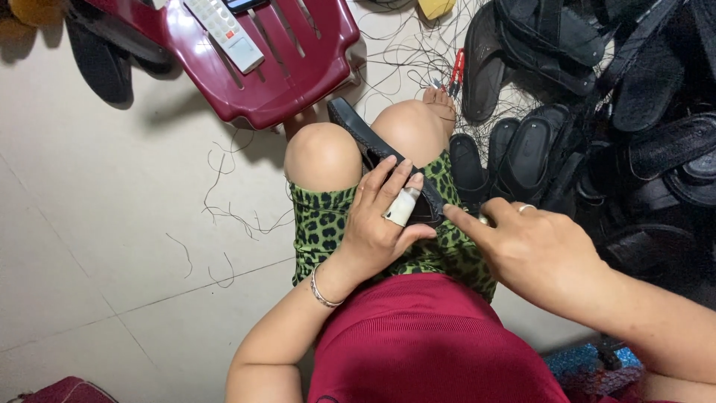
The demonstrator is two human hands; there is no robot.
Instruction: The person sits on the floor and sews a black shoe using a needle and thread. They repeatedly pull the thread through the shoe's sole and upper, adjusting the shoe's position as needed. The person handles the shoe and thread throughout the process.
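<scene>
A black sandal [363, 136] lies wedged between my knees, its far end pointing away from me. My left hand [380, 224] grips its near end, with a white wrap on one finger and a bangle on the wrist. Beside it on the right, my right hand [533, 246] wears a ring, and its index finger presses against the sandal's near edge. A small object may sit under those fingers, but I cannot make it out. I wear green leopard-print shorts [324, 224] and a red top.
A large pile of black sandals [597, 97] fills the right side. A dark red plastic stool [276, 67] with a white remote control [224, 31] stands ahead on the left. Loose black threads [231, 213] lie on the tiled floor, and red-handled scissors [456, 71] lie near my foot.
</scene>
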